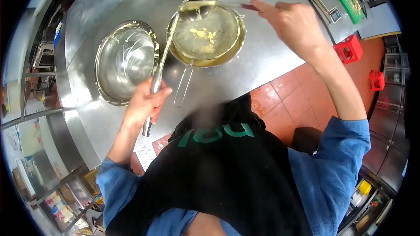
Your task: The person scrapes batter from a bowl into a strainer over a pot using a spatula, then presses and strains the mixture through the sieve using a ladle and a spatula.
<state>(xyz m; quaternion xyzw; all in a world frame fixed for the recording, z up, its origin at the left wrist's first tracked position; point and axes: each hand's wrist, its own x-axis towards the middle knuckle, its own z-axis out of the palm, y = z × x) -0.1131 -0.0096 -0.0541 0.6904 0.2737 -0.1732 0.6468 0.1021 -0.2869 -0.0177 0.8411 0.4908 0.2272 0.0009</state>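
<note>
My left hand (146, 105) is wrapped round the metal handle of a ladle (165, 54), which is smeared with pale yellow batter. The ladle's bowl lies over the far left part of a mesh strainer (205, 39). Between thumb and fingers, my right hand (293, 24) grips a spatula (238, 5), its coated blade resting at the ladle's bowl. Yellow lumps (203, 35) sit on the mesh. Under the strainer is a metal bowl (218, 62), its contents mostly hidden. To the left stands a large mixing bowl (103, 67) with batter streaks inside.
The steel worktable (262, 57) carries a green cutting board (345, 2) and a small digital device (334, 15) at the far right. Red stools (350, 50) stand on the tiled floor. Shelving (37, 83) lines the left side. The strainer's wire handle (183, 85) points toward me.
</note>
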